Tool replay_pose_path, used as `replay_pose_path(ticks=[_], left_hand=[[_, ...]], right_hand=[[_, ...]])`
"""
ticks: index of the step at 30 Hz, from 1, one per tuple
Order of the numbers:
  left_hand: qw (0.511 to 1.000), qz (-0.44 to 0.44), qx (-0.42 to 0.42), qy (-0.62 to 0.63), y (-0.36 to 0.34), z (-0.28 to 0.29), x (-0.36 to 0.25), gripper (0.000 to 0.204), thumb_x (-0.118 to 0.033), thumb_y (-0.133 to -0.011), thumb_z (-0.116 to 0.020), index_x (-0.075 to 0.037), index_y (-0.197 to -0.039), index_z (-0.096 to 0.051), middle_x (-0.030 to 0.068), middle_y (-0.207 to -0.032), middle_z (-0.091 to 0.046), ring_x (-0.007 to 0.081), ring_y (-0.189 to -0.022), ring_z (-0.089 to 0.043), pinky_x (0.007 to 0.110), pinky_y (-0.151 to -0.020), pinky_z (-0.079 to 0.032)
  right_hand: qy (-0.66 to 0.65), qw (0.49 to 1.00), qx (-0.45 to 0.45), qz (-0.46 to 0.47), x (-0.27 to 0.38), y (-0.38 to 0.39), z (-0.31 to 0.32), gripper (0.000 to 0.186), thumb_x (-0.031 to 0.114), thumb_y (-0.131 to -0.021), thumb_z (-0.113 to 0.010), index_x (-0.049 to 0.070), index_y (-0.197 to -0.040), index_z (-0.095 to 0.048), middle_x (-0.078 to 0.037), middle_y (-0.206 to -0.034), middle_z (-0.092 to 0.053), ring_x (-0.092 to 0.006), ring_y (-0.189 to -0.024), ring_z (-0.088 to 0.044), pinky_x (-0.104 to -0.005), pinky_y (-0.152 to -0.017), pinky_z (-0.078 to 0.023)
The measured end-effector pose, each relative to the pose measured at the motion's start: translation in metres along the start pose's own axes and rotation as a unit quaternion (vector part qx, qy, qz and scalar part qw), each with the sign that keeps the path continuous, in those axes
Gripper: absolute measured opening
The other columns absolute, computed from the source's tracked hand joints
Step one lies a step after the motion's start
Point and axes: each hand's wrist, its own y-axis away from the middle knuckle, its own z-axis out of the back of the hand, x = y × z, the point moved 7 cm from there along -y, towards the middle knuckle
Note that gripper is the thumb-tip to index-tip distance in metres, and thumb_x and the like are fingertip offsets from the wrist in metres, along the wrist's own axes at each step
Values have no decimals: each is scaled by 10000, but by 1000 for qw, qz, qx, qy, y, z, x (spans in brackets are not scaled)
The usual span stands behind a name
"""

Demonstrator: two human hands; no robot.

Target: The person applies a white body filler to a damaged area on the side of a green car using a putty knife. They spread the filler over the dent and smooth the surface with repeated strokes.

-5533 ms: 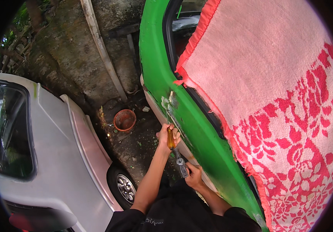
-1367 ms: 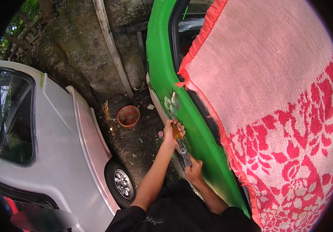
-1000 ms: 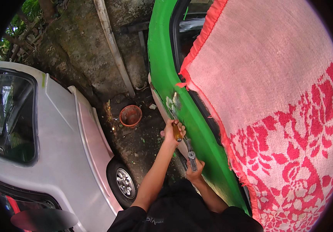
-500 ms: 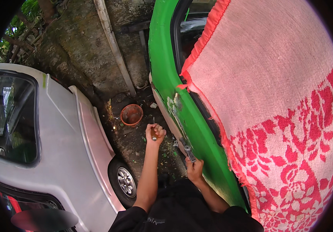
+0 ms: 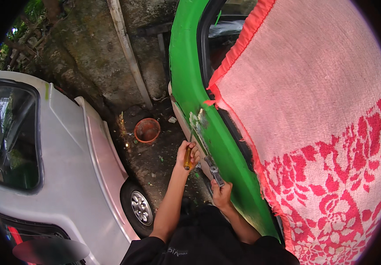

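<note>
In my left hand (image 5: 188,154) is a screwdriver with an amber handle (image 5: 187,164); its thin shank points up and away toward the car panel's edge. Whether the tip touches the metal I cannot tell. My right hand (image 5: 222,194) is closed around grey metal pliers (image 5: 216,175), whose jaws lie at the lower edge of the green car's panel (image 5: 230,164). Just beyond both tools, the green paint is broken by a rough, scraped patch (image 5: 202,120) with pale and bare areas.
A pink-and-red floral towel (image 5: 305,110) covers the green car's window side. On the left stands a silver car (image 5: 73,159) with its wheel (image 5: 141,207) near my left arm. An orange-brown basin (image 5: 147,130) sits on the littered ground before a stained wall (image 5: 84,57).
My left hand has moved right, toward the green car, and turned so the screwdriver's amber handle shows more. My right hand and the pliers stay nearly in place.
</note>
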Motion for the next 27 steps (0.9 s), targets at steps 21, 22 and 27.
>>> replay_pose_path(ticks=[21,22,27], left_hand=[[988,-51,-120,-84,-20,2,-14,304,-268,-957,-387,-150,-680,-431,7,-439,-375,151,-324,-295,281,-305,-226],[986,-58,-133,-77,-25,7,-18,307,-270,-959,-387,-150,-680,-431,7,-439,-376,151,-324,-296,280,-305,-227],[990,-35,-99,-93,-13,3,-8,302,-275,-957,-400,-149,-686,-445,7,-436,-382,148,-323,-301,274,-294,-244]], right_hand=[[4,999,-7,-36,-4,16,13,160,64,-903,-566,-23,-770,-546,-87,-566,-456,-163,-499,-460,-321,-502,-374],[6,999,-5,-39,-4,15,14,161,65,-903,-565,-23,-770,-547,-84,-563,-456,-160,-499,-461,-321,-501,-373],[-5,999,-11,-44,-2,17,18,196,85,-917,-563,-19,-752,-541,-60,-546,-449,-131,-493,-455,-318,-485,-360]])
